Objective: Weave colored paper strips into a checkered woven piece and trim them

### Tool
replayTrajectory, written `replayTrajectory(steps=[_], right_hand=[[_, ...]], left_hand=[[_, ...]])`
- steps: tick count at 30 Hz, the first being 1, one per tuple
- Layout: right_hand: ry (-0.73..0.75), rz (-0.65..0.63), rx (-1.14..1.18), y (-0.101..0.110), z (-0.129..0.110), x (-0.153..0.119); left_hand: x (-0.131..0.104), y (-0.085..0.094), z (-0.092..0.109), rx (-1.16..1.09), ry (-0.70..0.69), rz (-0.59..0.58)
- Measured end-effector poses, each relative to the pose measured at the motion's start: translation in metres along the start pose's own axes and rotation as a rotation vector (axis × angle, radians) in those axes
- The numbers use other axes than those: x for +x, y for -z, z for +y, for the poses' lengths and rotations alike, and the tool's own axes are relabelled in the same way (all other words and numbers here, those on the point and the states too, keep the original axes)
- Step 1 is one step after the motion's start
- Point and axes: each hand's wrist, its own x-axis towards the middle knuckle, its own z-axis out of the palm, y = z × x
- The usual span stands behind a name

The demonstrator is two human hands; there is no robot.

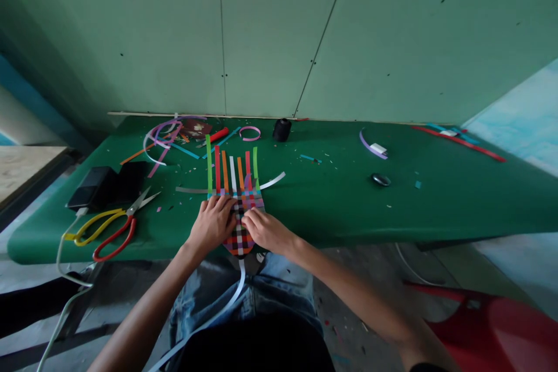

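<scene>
A woven piece (239, 242) of coloured strips, chequered in red, black, white, orange and purple, lies at the near edge of the green table. Its lower end tapers to a point. Loose ends of green, red, orange and white strips fan out from its far side. My left hand (213, 219) is closed on its left part, the fingers bent and pressing down on the weave. On the right part, my right hand (268, 229) pinches at the weave with thumb and fingers together. The fingertips partly hide the strips there. A long pale strip (242, 279) hangs over my lap.
Scissors (114, 226) with yellow and red handles lie left, beside a black box (93, 186) with a white cable. Further back are tangled strips (165, 133), a red-handled tool (218, 135), a pink ring (250, 133) and a black spool (282, 129). A small dark oval object (381, 179) lies right.
</scene>
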Motion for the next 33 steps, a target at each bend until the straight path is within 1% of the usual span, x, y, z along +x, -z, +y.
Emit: replayTrajectory(steps=[2, 7, 12, 14, 17, 19, 23, 26, 29, 33], right_hand=[[-0.022, 0.009, -0.007, -0.002, -0.002, -0.003], [-0.082, 0.002, 0.083, -0.006, -0.010, -0.009], [-0.069, 0.014, 0.210, 0.006, -0.028, -0.013], [-0.141, 0.032, 0.268, 0.012, -0.028, -0.013], [-0.330, 0.080, 0.344, 0.017, -0.018, -0.012], [-0.378, 0.084, 0.367, 0.015, -0.010, -0.010], [-0.399, 0.079, 0.393, 0.007, -0.002, -0.006], [-0.323, 0.094, 0.351, 0.003, -0.001, -0.004], [-0.242, 0.111, 0.222, 0.001, -0.006, -0.005], [-0.264, 0.123, 0.099, -0.001, -0.022, -0.008]], left_hand=[[0.000, 0.000, 0.000, 0.005, 0.003, 0.000], [0.001, 0.000, 0.000, -0.005, 0.004, -0.002], [0.001, 0.002, -0.001, -0.011, 0.006, -0.014], [0.001, 0.003, -0.001, -0.022, 0.001, -0.018], [0.000, 0.004, -0.001, -0.037, -0.005, -0.021], [0.000, 0.003, -0.002, -0.040, -0.005, -0.022], [0.000, 0.001, -0.003, -0.027, -0.005, -0.027], [-0.001, 0.001, -0.002, -0.029, -0.004, -0.027], [-0.001, 0.002, -0.001, -0.037, 0.000, -0.019], [0.000, 0.002, -0.001, -0.017, -0.007, -0.023]])
